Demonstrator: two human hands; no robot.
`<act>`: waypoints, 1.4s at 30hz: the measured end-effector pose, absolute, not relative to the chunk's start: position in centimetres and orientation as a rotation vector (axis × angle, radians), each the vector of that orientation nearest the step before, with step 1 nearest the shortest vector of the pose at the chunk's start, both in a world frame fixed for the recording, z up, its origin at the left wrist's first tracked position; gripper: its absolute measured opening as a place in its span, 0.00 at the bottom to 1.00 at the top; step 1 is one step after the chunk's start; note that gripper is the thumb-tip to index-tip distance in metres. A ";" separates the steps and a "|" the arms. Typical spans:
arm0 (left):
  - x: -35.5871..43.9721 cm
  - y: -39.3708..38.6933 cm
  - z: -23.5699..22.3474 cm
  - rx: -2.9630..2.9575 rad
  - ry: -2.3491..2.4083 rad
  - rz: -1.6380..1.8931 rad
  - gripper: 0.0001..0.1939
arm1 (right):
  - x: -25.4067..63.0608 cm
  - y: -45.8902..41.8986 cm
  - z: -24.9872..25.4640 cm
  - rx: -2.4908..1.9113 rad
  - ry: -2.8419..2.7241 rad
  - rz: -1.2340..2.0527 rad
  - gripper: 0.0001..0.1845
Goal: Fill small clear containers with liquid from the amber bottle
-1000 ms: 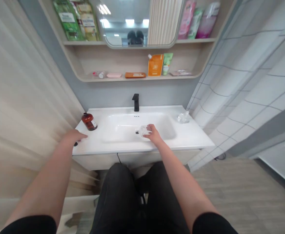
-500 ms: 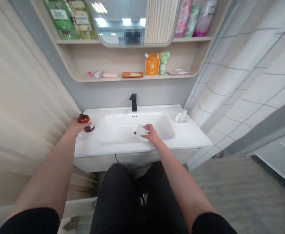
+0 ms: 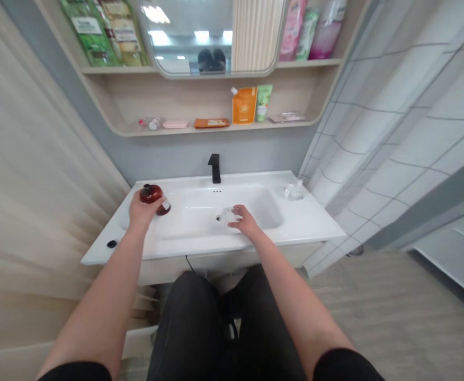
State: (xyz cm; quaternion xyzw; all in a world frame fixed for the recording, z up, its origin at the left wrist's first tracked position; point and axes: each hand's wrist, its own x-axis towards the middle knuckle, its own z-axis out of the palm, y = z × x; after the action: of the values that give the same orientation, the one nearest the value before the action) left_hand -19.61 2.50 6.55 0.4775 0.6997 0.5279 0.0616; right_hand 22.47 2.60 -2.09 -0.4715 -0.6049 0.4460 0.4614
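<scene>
My left hand (image 3: 144, 210) grips a round brown glass bottle (image 3: 152, 194) with a dark cap and a white label, at the left side of the white basin (image 3: 200, 209). My right hand (image 3: 246, 222) rests in the basin with its fingers on a crumpled clear plastic piece (image 3: 226, 216) beside the drain. The hand hides part of that piece. A second clear plastic piece (image 3: 294, 191) lies on the right of the counter, out of reach of both hands' current spots.
A black faucet (image 3: 214, 168) rises behind the basin. A small black object (image 3: 112, 244) sits on the counter's left edge. A curtain hangs left, tiled wall stands right, and a shelf (image 3: 212, 127) with toiletries and a mirror (image 3: 212, 37) is above.
My left hand has closed on the brown bottle and carried it right, from the counter's left side toward the basin. My right hand has barely moved.
</scene>
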 end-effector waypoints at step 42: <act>-2.4 -1.2 2.6 2.442 1.936 0.851 0.30 | 21.8 1.9 -0.9 -1.265 -1.865 0.920 0.47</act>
State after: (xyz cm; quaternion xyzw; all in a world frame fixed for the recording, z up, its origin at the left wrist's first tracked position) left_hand -2.43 -1.20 2.63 0.7552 0.5987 0.2631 -0.0442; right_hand 21.77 1.94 -0.85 -0.4875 -0.7187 0.3545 0.3466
